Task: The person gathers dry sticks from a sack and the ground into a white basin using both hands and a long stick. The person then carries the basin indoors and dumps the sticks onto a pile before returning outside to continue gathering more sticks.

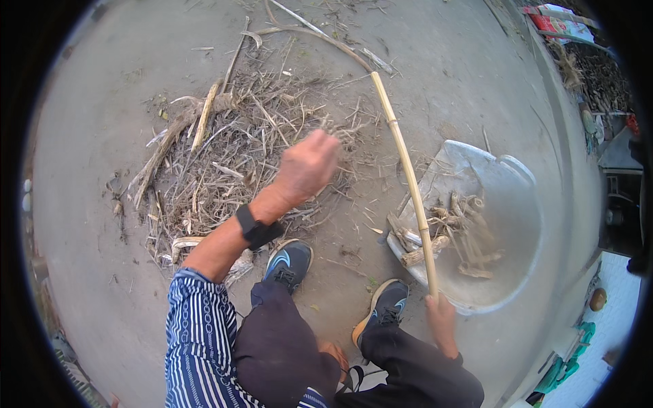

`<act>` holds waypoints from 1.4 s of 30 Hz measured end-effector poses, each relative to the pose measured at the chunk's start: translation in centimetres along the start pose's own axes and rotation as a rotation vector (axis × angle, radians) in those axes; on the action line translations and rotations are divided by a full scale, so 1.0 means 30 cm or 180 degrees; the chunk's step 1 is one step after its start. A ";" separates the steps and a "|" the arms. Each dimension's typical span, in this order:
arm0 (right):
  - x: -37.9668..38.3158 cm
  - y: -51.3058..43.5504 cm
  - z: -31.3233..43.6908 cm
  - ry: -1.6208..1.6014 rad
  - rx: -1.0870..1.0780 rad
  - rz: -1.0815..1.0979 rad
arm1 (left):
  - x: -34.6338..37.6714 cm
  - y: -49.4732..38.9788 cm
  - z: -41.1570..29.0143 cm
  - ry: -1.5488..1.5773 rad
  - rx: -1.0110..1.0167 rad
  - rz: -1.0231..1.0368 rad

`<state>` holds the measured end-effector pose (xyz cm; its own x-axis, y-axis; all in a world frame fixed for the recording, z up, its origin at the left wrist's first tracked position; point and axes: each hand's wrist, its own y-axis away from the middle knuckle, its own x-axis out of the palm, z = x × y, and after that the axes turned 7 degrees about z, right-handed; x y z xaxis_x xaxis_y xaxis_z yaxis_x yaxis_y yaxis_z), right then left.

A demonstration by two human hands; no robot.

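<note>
My left hand (310,162) hangs over a heap of dry roots and stalks (224,158), its fingers curled and blurred by motion. A tuft of dry roots (344,130) shows right at the fingertips; whether they grip it is unclear. On the other side, my right hand (441,319) is closed around the near end of a pale bamboo pole (405,158). The pole slants away past the near side of a whitish, dusty basin (520,204). Inside that basin lie chopped root pieces (426,250), some of them blurred.
My two sneakers (291,260) rest on the dusty ground between heap and basin. A long bent stick (326,36) runs beyond the pole's far end. Along the right rim are a red and white bag (561,23) and some green cloth (566,362).
</note>
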<state>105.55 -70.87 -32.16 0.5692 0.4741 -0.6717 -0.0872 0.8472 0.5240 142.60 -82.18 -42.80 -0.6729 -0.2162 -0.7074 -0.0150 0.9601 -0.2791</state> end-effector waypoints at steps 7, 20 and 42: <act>0.045 -0.044 -0.004 -0.0519 0.0362 0.0321 | 0.076 0.282 0.202 -0.0712 -0.1363 0.1382; -0.015 -0.086 0.140 -0.0189 -0.1213 -0.0368 | 0.015 0.051 0.139 0.0712 -0.1679 0.0378; -0.289 0.093 0.226 -0.0533 -0.1952 -0.0775 | -0.570 -0.058 -0.126 0.3029 -0.3076 0.0539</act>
<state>105.92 -74.24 -21.31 0.7459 0.2511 -0.6169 -0.3602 0.9311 -0.0565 151.35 -79.49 -27.78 -0.9564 -0.2572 0.1385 -0.1243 0.7873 0.6039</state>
